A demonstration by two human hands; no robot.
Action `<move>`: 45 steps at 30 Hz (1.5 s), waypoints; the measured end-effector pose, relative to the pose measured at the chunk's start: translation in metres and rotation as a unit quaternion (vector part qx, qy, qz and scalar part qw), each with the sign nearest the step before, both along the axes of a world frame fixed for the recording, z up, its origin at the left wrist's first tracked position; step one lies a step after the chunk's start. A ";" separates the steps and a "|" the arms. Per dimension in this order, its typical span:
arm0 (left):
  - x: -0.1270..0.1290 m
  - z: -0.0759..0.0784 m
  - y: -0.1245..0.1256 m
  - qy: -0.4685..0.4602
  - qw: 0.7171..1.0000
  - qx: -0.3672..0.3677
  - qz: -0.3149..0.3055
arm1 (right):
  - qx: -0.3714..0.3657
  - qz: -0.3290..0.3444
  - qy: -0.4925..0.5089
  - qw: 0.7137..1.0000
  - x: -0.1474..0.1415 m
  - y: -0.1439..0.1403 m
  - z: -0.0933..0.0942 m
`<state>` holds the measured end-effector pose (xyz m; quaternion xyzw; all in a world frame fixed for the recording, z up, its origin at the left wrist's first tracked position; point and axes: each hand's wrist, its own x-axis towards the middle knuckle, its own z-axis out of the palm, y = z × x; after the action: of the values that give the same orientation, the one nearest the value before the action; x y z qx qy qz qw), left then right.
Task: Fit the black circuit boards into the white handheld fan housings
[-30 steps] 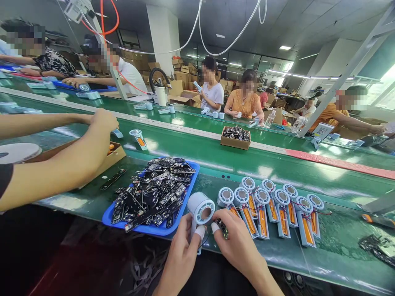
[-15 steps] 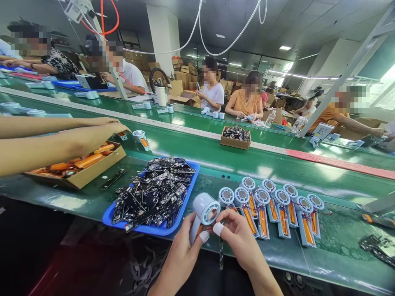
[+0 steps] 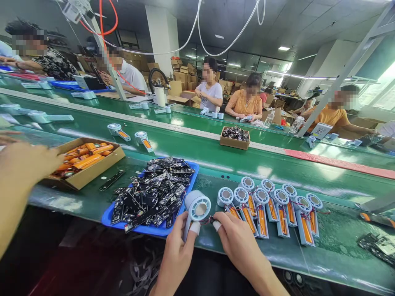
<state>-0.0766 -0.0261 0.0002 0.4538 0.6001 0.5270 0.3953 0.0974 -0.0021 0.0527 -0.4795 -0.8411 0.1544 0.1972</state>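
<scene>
Head view: green bench [image 3: 339,246] runs along the near edge, with a green conveyor [image 3: 216,152] behind it. A blue tray [image 3: 108,218] sits left of centre on the bench, heaped with black boards [image 3: 154,191]. A carton [image 3: 101,162] sits at the bench's left end, holding orange cells [image 3: 82,158]. A row of shells [image 3: 271,209] lies right of centre, each with an orange cell and red wire inside, round ends toward the conveyor. A small box [image 3: 234,142] of dark parts sits on the conveyor's far edge. Two more shells [image 3: 129,133] ride the conveyor near the carton.

Left hand [image 3: 177,255] is closed around the handle of one shell [image 3: 196,207] at the bench's near edge, just right of the tray's near corner. Round end is up and facing the camera, thumb taped white. Right hand [image 3: 239,246] is pinched on a small dark part with red wire [image 3: 209,219] right beside that shell's handle; forefinger is taped too. Can't tell whether the part touches the shell.

A co-worker's arm [image 3: 18,172], blurred, is at the left edge near the carton. More people sit along the far side.
</scene>
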 end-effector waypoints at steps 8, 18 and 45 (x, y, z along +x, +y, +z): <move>0.002 0.010 0.000 -0.081 0.994 -0.045 -0.062 | -0.129 0.186 0.062 0.972 0.003 -0.002 0.017; 0.010 0.012 -0.008 -0.316 0.936 -0.094 -0.124 | -0.320 0.024 0.449 0.834 -0.017 -0.011 -0.047; 0.028 -0.003 -0.004 -0.067 0.997 -0.043 -0.024 | -0.122 -0.131 0.459 0.870 -0.027 -0.055 -0.085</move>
<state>-0.0483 -0.0304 -0.0030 0.4148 0.5831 0.5203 0.4660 0.0703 -0.0568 -0.0325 -0.4804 -0.5598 0.4310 0.5197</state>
